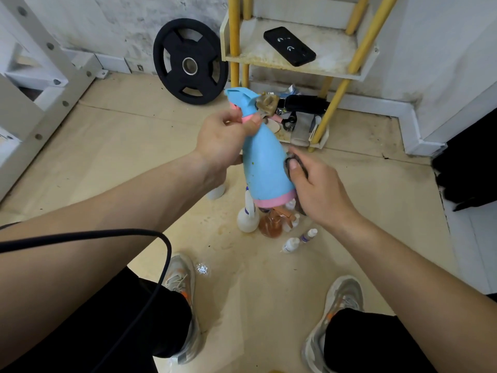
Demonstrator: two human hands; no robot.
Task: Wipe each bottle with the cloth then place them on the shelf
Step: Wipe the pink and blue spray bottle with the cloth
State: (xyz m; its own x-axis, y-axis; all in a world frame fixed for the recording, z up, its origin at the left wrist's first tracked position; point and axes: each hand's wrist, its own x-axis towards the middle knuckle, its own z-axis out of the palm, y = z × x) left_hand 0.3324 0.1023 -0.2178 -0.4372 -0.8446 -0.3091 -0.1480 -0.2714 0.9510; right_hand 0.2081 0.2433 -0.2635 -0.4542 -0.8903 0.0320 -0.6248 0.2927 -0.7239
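gripping blue spray bottle [265,162] by neck in left hand [226,135], pinching cloth [290,160] in right hand [317,189]; probably light, slick plastic.

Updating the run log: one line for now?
step: wiping | left hand: grips blue spray bottle | right hand: presses cloth on it | floor: bottles waiting

— What's the room like?
— The floor [121,135] is pale tan, stained and speckled, with seams running across it. The wall [121,25] behind is white, mottled grey with grime, and a white baseboard [376,105] runs along its foot.
— Any furniture?
— A shelf [258,53] with yellow posts and dirty white boards stands against the wall. A black weight plate [169,49] leans beside it. A white bolted frame [51,119] sits at the left.
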